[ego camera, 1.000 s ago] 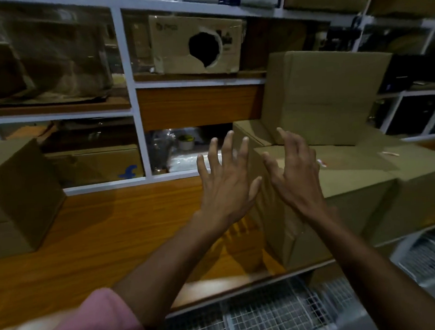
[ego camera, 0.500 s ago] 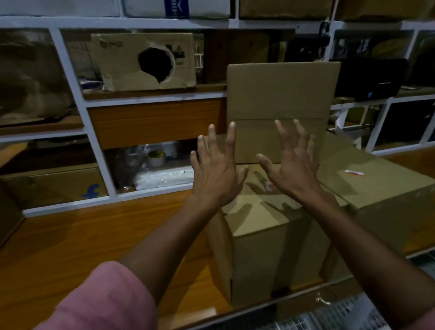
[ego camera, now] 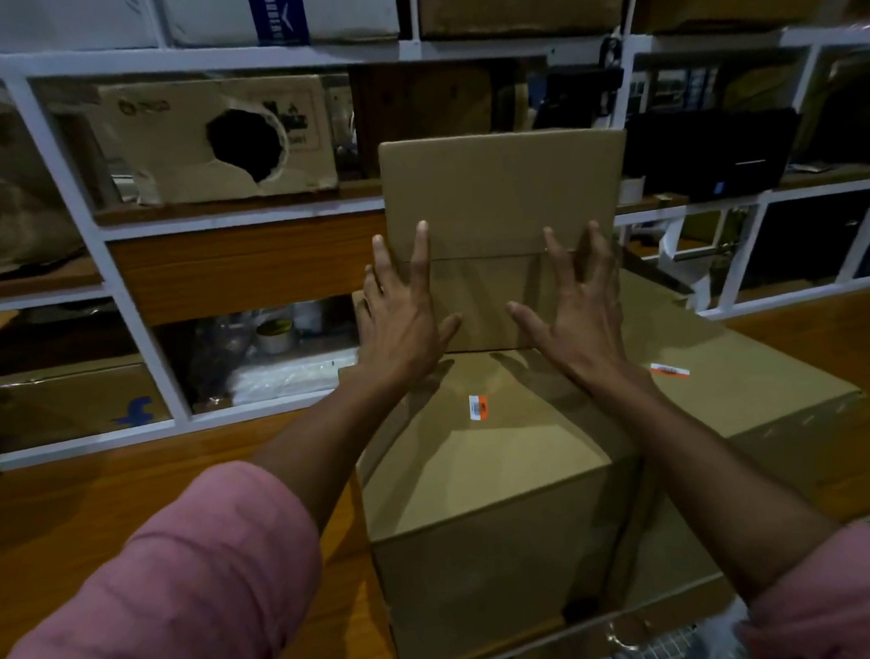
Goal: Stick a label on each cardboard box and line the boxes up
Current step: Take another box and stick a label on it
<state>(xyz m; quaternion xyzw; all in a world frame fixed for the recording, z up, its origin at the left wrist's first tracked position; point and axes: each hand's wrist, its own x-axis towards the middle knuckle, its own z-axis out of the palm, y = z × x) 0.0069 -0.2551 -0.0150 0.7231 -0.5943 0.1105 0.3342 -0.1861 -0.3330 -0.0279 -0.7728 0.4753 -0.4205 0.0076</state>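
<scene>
Here, the left hand and right hand, fingers spread and holding nothing, reach toward the plain brown cardboard box stacked behind the labelled brown cardboard box; another labelled box sits just right of it.

An upper box sits atop and behind a near box, with another box to the right.

Wooden counter under two labelled cardboard boxes, side by side.
</scene>
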